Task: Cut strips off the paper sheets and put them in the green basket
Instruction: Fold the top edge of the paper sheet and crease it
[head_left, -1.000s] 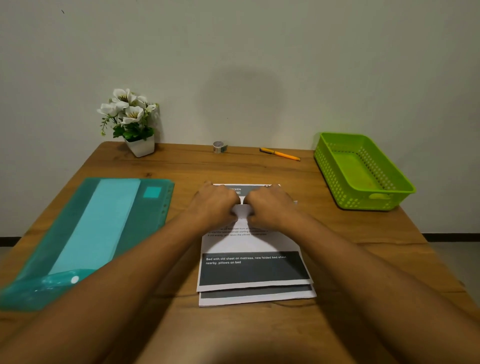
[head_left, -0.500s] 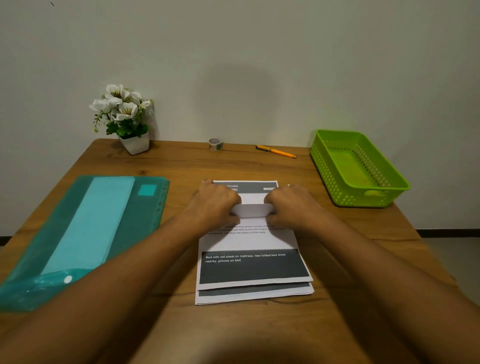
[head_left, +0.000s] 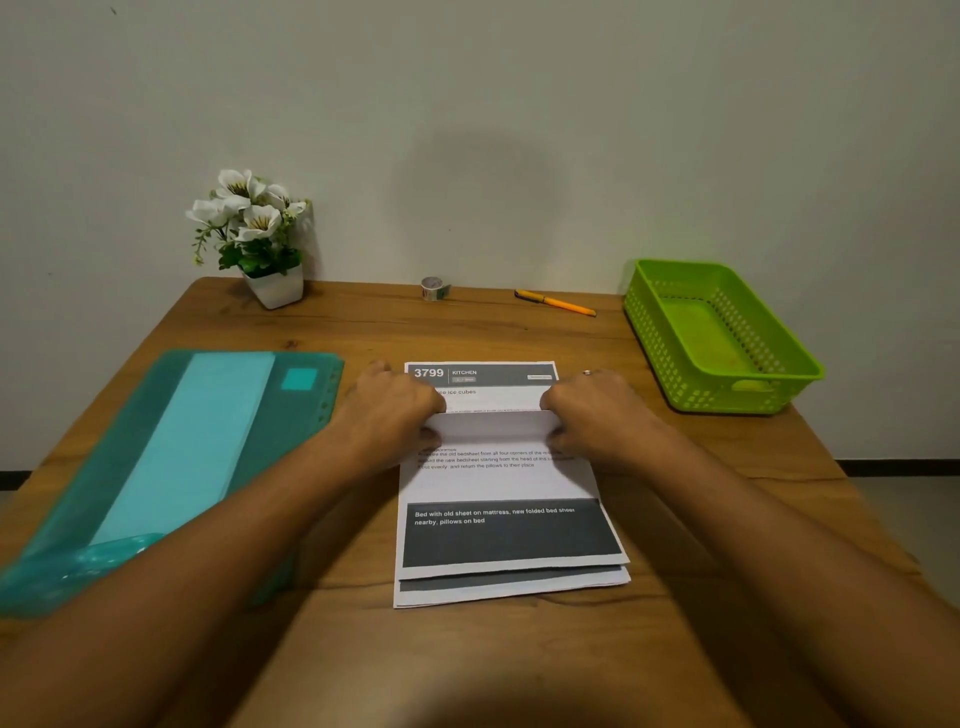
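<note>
A stack of printed paper sheets (head_left: 506, 483) lies in the middle of the wooden table (head_left: 519, 332). The top sheet's upper part is folded towards me into a white flap (head_left: 493, 425); behind the fold the sheet below shows its dark header. My left hand (head_left: 389, 413) holds the flap's left end with curled fingers. My right hand (head_left: 597, 410), with a ring on one finger, holds the right end the same way. The green basket (head_left: 769, 374) stands empty at the right edge of the table, apart from both hands.
A teal plastic folder (head_left: 176, 457) with a pale sheet inside lies on the left. Along the back wall stand a white pot of flowers (head_left: 260, 244), a small tape roll (head_left: 432, 288) and an orange pen (head_left: 556, 302).
Both hands started together at the middle of the fold and have slid apart along it, left hand to the left end, right hand to the right end. The flap now lies flatter.
</note>
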